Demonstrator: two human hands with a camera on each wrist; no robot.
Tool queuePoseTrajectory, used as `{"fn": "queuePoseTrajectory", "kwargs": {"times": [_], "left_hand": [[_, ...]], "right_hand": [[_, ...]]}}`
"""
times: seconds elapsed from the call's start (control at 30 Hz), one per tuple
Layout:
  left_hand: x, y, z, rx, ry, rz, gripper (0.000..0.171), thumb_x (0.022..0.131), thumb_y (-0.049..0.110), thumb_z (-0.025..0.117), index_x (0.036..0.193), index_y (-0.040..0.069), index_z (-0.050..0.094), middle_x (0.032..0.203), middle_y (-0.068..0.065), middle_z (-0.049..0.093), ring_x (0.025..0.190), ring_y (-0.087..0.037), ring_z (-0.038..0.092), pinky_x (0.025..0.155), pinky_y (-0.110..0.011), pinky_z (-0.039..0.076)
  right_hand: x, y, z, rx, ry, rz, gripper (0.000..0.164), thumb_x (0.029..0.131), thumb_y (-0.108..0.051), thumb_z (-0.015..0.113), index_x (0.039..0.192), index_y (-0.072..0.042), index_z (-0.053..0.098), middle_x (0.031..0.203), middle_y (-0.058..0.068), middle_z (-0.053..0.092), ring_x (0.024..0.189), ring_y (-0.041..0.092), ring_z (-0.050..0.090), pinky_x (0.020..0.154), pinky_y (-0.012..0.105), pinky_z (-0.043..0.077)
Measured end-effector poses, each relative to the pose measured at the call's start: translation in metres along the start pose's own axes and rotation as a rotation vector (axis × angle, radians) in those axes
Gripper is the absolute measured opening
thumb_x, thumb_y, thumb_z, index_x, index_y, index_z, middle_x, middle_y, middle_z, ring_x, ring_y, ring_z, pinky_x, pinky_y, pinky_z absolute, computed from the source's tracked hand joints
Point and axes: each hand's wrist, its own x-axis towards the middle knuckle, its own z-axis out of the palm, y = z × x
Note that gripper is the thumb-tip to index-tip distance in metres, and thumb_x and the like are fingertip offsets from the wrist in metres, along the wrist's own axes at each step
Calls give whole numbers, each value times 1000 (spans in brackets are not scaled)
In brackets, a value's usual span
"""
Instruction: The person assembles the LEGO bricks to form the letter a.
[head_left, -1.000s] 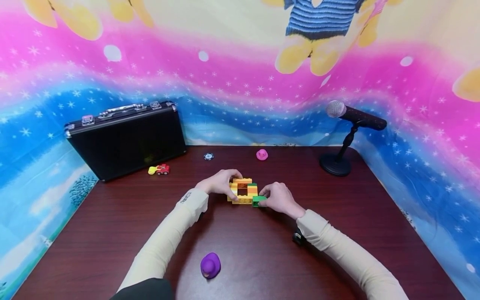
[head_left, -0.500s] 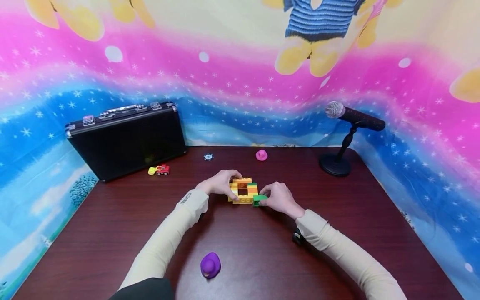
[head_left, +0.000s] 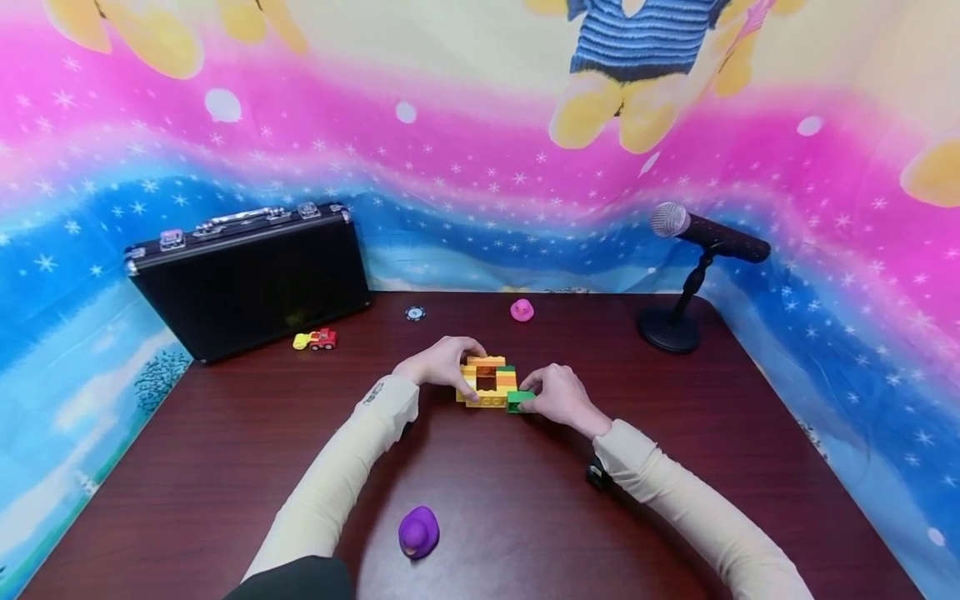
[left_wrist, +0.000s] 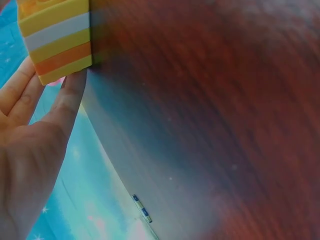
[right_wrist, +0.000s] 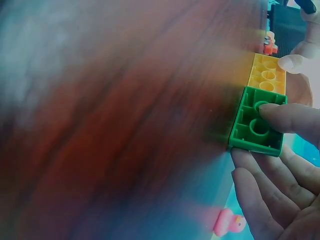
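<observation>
A square frame of toy building bricks (head_left: pixel 489 401), mostly yellow and orange with a hollow middle, stands on the table. My left hand (head_left: pixel 442 364) grips its left side, thumb in front and fingers behind. In the left wrist view, that side of the brick frame (left_wrist: pixel 62 42) has yellow, white and orange layers. My right hand (head_left: pixel 561 398) pinches a green brick (head_left: pixel 517 402) at the frame's front right corner. The right wrist view gives the green brick's (right_wrist: pixel 245 131) hollow underside, with the thumb on it, next to a yellow brick (right_wrist: pixel 257 80). Whether they are joined, I cannot tell.
A purple rubber duck (head_left: pixel 418 533) sits near the front. Behind the hands are a pink duck (head_left: pixel 522 310), a poker chip (head_left: pixel 415 313) and a toy car (head_left: pixel 323 339). A black case (head_left: pixel 255 283) stands back left, a microphone on a stand (head_left: pixel 708 233) back right.
Both hands keep their hold on the brick frame and the green brick, nearly still. The head view has shifted very slightly.
</observation>
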Motion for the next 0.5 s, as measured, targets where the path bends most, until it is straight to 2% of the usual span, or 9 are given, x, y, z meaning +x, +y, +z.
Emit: {"fn": "queuePoseTrajectory", "kwargs": {"times": [0.2, 0.5], "left_hand": [[-1, -2, 2, -18, 14, 1, 73, 50, 33, 88, 111, 11, 54, 102, 3, 57, 88, -14, 52, 78, -25, 46], [1, -1, -2, 11, 1, 22, 74, 50, 35, 88, 112, 11, 55, 102, 4, 57, 89, -15, 51, 78, -25, 46]], "right_hand": [[-1, -2, 0, -1, -1, -4, 23, 63, -23, 81, 82, -15, 72, 70, -7, 63, 64, 8, 54, 58, 25, 45], [-2, -4, -5, 17, -7, -15, 22, 63, -21, 81, 81, -13, 72, 70, -6, 64, 63, 7, 55, 58, 25, 46]]}}
